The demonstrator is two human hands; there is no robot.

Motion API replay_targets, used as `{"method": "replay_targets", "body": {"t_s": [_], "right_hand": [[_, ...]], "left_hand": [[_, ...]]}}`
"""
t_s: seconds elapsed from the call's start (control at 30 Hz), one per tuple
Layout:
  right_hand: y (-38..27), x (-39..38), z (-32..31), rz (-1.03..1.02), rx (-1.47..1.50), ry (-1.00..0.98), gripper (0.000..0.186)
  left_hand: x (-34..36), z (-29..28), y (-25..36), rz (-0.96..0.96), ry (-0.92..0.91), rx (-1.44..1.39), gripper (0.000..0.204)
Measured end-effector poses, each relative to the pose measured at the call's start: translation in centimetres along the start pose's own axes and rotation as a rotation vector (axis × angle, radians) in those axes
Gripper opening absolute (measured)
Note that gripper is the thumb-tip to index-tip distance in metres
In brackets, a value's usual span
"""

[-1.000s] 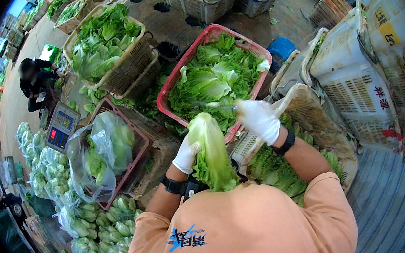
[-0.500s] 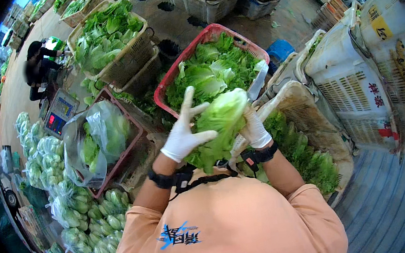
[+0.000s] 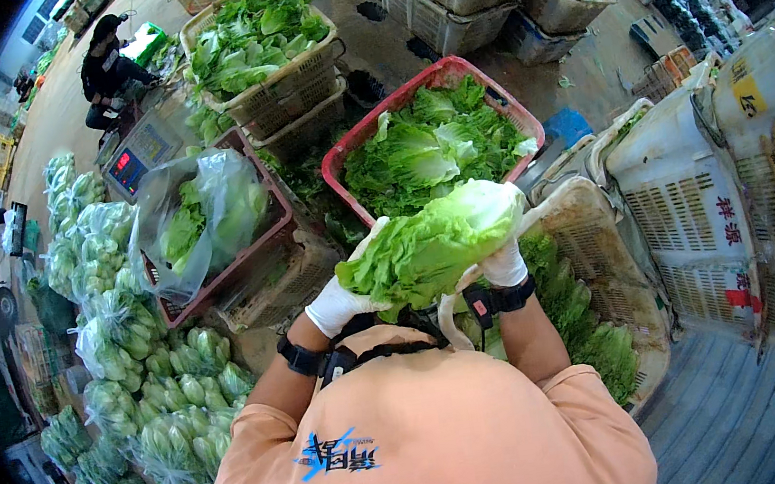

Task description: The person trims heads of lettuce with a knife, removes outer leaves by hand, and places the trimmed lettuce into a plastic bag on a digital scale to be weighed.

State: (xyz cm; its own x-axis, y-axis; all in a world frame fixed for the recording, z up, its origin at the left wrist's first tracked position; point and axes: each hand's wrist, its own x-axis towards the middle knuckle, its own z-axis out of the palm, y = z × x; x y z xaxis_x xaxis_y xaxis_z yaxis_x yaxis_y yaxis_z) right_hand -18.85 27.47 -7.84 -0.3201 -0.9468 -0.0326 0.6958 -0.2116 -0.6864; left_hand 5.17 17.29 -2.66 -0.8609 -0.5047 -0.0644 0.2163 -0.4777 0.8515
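Note:
A leafy romaine lettuce head (image 3: 435,241) lies sideways between my white-gloved hands, pale base toward the right. My left hand (image 3: 337,305) grips its leafy end, fingers partly behind it. My right hand (image 3: 505,262) is closed under the pale end; whether it also holds a blade is unclear. Just beyond them stands a red crate (image 3: 334,160) heaped with loose lettuce leaves (image 3: 425,152). Below my right hand, a cream crate (image 3: 653,346) contains darker lettuce (image 3: 589,334).
To the left are a pink crate with plastic bags (image 3: 209,224), a digital scale (image 3: 134,156) and bagged greens (image 3: 114,359). A crouching person (image 3: 105,73) works behind them. Stacked crates of greens (image 3: 284,91) stand at the back; tall crates (image 3: 692,226) line the right.
The lettuce has turned from upright to sideways. My left hand's spread fingers have closed on it. My right hand has come under its pale end; the blade seen earlier is indistinct.

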Motion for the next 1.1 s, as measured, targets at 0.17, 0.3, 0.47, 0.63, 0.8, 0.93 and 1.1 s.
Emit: {"method": "replay_targets", "body": {"t_s": [0.17,0.3,0.47,0.63,0.8,0.93,1.1], "right_hand": [[-0.8,1.2,2.6,-0.062,-0.021,-0.111,0.062],[-0.1,2.2,6.8,-0.127,-0.242,-0.102,0.061],[4.0,5.6,16.4,-0.038,-0.045,-0.022,0.059],[8.9,11.3,24.2,-0.11,-0.554,-0.196,0.076],[15.8,19.7,26.5,-0.268,-1.293,-0.188,0.045],[19.0,22.7,25.2,0.475,-0.767,-0.132,0.015],[18.6,22.2,26.2,0.415,-0.398,-0.043,0.016]], "left_hand": [[-0.3,-4.0,0.8,-0.166,-0.001,-0.059,0.083],[-0.9,-6.1,4.6,-0.08,-0.059,-0.079,0.097],[-3.8,-9.0,8.3,0.195,0.001,-0.249,0.123],[-14.4,-18.7,12.2,0.258,0.623,0.107,0.06],[-19.2,-24.0,17.9,0.174,0.995,0.379,0.058],[-15.3,-26.4,20.3,-0.126,1.063,1.282,0.059],[-8.8,-31.6,17.7,-0.342,0.911,1.23,0.068]]}}
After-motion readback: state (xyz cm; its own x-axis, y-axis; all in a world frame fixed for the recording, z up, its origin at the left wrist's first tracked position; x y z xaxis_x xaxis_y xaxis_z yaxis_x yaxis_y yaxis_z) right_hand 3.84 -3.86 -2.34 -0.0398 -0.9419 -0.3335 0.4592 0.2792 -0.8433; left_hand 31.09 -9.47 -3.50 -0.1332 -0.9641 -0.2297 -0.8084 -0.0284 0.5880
